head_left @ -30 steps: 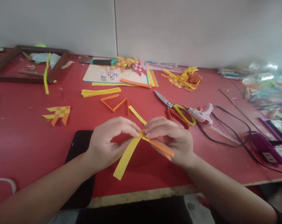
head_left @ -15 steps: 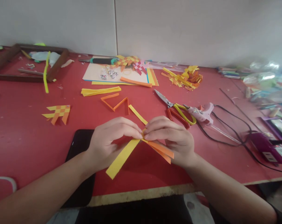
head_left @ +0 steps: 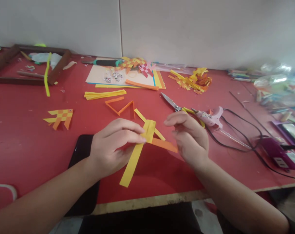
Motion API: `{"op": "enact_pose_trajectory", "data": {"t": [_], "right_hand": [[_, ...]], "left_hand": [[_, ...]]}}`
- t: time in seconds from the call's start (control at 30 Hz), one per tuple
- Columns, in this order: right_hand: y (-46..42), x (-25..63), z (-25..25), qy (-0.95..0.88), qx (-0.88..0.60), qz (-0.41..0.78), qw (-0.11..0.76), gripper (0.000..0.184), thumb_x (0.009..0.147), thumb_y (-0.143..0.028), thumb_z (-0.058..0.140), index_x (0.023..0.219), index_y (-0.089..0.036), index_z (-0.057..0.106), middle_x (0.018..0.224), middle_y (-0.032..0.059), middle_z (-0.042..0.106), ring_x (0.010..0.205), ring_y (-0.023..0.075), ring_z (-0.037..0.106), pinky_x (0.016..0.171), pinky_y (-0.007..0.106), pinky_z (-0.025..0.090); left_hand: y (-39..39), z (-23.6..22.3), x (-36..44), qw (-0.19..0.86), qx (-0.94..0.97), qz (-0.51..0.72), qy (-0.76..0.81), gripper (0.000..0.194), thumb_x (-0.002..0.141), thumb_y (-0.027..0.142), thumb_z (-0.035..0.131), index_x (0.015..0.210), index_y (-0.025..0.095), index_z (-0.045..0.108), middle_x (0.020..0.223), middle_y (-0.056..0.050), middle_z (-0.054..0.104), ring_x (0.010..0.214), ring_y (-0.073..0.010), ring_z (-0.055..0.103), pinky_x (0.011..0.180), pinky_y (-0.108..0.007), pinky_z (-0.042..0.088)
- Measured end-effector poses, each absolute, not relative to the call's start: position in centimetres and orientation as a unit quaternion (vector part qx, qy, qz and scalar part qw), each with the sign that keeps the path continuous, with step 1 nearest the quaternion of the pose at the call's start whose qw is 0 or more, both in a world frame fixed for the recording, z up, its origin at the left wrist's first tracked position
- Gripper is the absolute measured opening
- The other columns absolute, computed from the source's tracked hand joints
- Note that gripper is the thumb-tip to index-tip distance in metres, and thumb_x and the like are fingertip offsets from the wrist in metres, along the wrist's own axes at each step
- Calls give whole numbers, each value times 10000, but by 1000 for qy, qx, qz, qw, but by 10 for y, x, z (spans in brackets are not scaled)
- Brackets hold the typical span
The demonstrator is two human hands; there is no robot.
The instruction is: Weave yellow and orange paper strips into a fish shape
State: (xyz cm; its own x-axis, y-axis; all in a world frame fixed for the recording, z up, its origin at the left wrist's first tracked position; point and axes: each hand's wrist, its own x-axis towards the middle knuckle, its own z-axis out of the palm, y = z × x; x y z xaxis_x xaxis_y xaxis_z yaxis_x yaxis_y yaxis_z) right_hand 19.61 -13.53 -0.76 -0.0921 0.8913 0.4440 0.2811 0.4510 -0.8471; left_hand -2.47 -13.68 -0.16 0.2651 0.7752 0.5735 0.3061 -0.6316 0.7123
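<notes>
Between the thumb and fingers of my left hand are folded paper strips, a yellow strip crossing an orange strip. The yellow one hangs down toward the table's front edge; the orange one points right. My right hand is off the strips, just to their right, with its fingers partly curled and apart from the thumb. Another yellow strip lies behind the folded piece. A zigzag orange strip rests on the red table farther back. To the left lies a woven paper fish.
Scissors and a pink glue gun with its cord lie right. A black phone sits under my left forearm. Farther back are a bundle of yellow strips, paper sheets, paper scraps and a wooden frame.
My right hand has let go of the folded strips and moved right and slightly up. My left hand keeps hold of them, and the folded yellow part now shows.
</notes>
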Motion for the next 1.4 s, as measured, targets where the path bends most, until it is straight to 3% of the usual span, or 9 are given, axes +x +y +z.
{"op": "enact_pose_trajectory", "data": {"t": [0.1,0.27,0.5,0.67,0.73,0.8,0.87,1.0,1.4], "right_hand": [[-134,197,-8,-631,-455,365,511,202,868,-217,484,747,-215,647,766,38,599,763,184,568,692,327,466],[-134,192,0,-597,-466,533,378,291,879,-413,602,705,-183,639,680,-1,547,626,117,478,555,255,391],[-140,184,5,-498,-448,677,305,254,774,-372,737,717,-159,610,523,-57,488,439,57,410,411,201,296],[-139,183,5,-495,-454,663,330,299,729,-373,774,663,-161,574,501,-70,460,424,42,378,402,197,279],[-138,183,5,-507,-465,647,329,321,727,-388,773,642,-164,558,509,-60,474,438,49,395,416,207,291],[-137,183,5,-529,-473,626,323,313,738,-388,760,639,-162,566,528,-49,490,457,54,403,428,215,296],[-137,183,5,-548,-481,607,317,286,748,-369,743,642,-160,580,550,-44,498,478,55,398,442,220,304],[-137,184,2,-576,-491,578,304,231,751,-332,723,654,-157,608,609,-23,546,540,73,433,500,232,356],[-135,187,2,-607,-492,557,282,192,748,-294,710,652,-155,618,633,-9,578,555,82,470,516,236,381]], "left_hand": [[-137,-2,-26,186,773,488,359,171,775,139,733,786,309,757,924,-37,749,798,-210,673,758,-345,540],[-138,-4,-31,140,817,457,322,237,767,110,730,875,317,767,989,-42,758,844,-226,673,803,-369,530],[-139,-1,-32,197,830,424,303,209,775,112,711,832,302,774,985,-42,764,882,-242,675,831,-372,526],[-138,-10,-22,291,756,473,346,468,757,25,640,1132,303,673,1114,-37,686,996,-209,642,881,-338,513],[-136,-12,-18,422,656,470,413,542,751,29,588,1242,257,555,1083,-50,646,963,-191,637,819,-326,536],[-133,-12,-17,581,571,398,422,454,766,67,556,1198,205,526,911,-26,649,863,-173,650,779,-318,539],[-130,-11,-17,674,513,329,417,381,810,145,566,1185,191,523,839,-14,651,805,-163,647,740,-305,529],[-130,-8,-19,680,514,285,438,429,830,313,696,1216,232,529,807,16,642,700,-114,580,625,-232,458],[-130,-9,-21,689,516,291,417,502,807,298,758,1236,245,502,761,52,657,764,-108,648,733,-221,503]]}}
